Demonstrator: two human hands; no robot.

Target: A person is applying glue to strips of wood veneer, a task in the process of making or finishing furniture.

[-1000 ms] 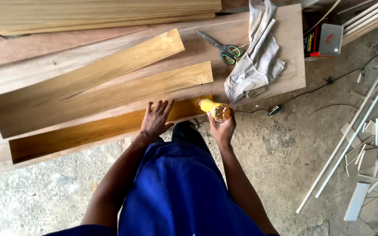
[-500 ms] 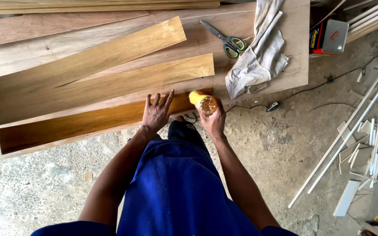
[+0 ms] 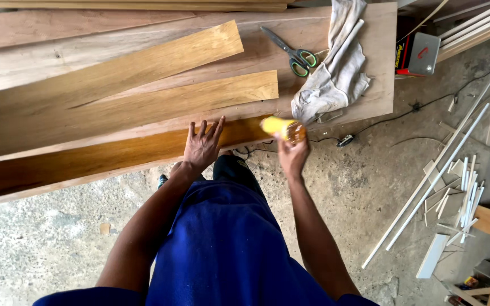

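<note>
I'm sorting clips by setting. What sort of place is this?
Likely a woodworking shop: wood planks stacked on a worktable, loose trim strips on the concrete floor, scissors nearby.

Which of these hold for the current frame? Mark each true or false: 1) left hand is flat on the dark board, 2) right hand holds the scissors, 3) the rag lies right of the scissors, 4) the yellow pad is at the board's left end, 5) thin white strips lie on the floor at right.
1) The left hand lies flat on the dark board: true.
2) The right hand holds the scissors: false. It holds a yellow pad; the scissors lie untouched on the bench.
3) The rag lies right of the scissors: true.
4) The yellow pad is at the board's left end: false. It is at the right end.
5) Thin white strips lie on the floor at right: true.
</note>
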